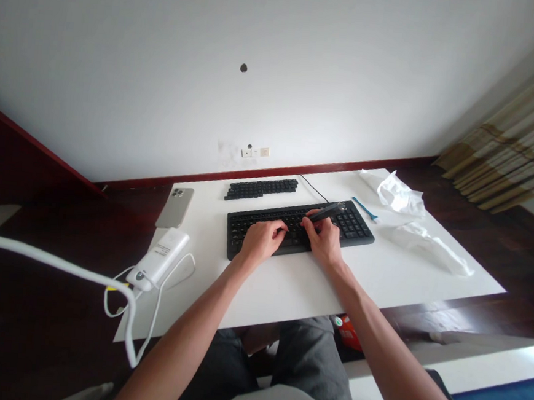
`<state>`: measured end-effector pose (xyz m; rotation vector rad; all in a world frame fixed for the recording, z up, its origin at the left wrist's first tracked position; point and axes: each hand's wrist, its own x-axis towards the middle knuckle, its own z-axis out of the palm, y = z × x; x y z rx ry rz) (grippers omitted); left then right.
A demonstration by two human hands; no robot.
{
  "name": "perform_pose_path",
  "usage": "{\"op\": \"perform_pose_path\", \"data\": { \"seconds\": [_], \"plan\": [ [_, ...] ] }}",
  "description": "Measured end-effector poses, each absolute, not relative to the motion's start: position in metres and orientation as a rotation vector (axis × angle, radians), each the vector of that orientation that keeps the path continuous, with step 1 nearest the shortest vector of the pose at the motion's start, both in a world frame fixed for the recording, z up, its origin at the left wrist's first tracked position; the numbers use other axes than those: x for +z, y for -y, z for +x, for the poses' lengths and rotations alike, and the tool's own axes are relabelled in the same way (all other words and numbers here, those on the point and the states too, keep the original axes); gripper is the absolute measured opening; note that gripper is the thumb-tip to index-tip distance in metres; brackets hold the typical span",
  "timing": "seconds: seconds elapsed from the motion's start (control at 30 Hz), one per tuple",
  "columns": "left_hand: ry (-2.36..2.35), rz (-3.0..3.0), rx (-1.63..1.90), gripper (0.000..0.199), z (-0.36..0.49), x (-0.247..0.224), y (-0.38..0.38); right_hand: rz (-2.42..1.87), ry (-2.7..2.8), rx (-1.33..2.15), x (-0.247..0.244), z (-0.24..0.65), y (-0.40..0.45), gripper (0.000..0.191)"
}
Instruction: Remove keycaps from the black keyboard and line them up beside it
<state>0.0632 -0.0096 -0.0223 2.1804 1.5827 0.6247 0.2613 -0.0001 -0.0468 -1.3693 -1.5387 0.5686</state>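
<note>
Your white desk (282,300) stood against a white wall with dark red skirting. Your right hand (323,240) was clenched around a slim dark tool (326,211), which lay over the right of the black keyboard (357,227). Your left hand (262,240) sat curled on the keys, and you could not tell whether it gripped anything. Beyond the keyboard lay a strip of black keycaps (261,189). To the left sat a phone (174,207) and a white power bank (160,259), with a white cable (36,254) crossing the foreground. To the right lay a blue tool (363,207) and crumpled white plastic (397,195).
</note>
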Motion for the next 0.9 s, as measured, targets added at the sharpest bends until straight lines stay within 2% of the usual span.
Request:
{"op": "perform_pose_path", "data": {
  "seconds": [0.47, 0.9],
  "plan": [
    [-1.311, 2.281, 0.661, 0.029, 0.051, -0.024, 0.006, -1.373, 1.492, 0.586, -0.049, 0.262, -0.001, 0.033],
    [-1.335, 2.231, 0.708, 0.016, 0.054, -0.026, 0.005, -1.369, 1.504, 0.613, -0.047, 0.262, 0.000, 0.033]
  ]
}}
